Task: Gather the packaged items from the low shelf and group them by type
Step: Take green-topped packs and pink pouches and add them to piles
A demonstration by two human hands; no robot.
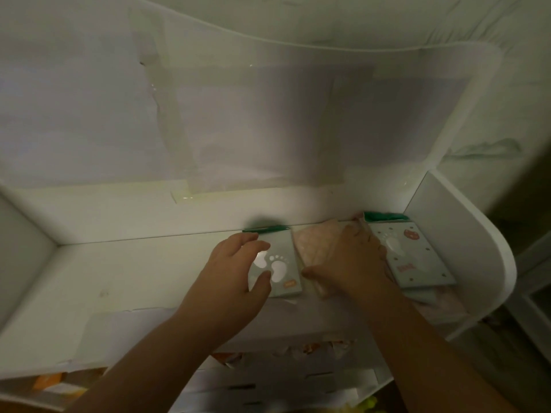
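A pale grey-green packet with white footprints (283, 257) lies flat on the white shelf top (143, 272). My left hand (235, 269) is over its left side, thumb touching its front, fingers spread. A pink soft packet (313, 245) lies just right of it. My right hand (351, 263) rests on the pink packet, thumb at its near left edge. A second footprint packet (417, 257) lies at the far right, against the side wall, on top of more pink material (441, 302). Green edges (384, 216) show behind the packets.
The shelf has a white back wall (208, 210) and raised side panels, left (18, 251) and right (465, 239). Lower tiers below hold orange (47, 383) and pale packaged items (322, 347). A sheet taped to the wall (262, 126) hangs above.
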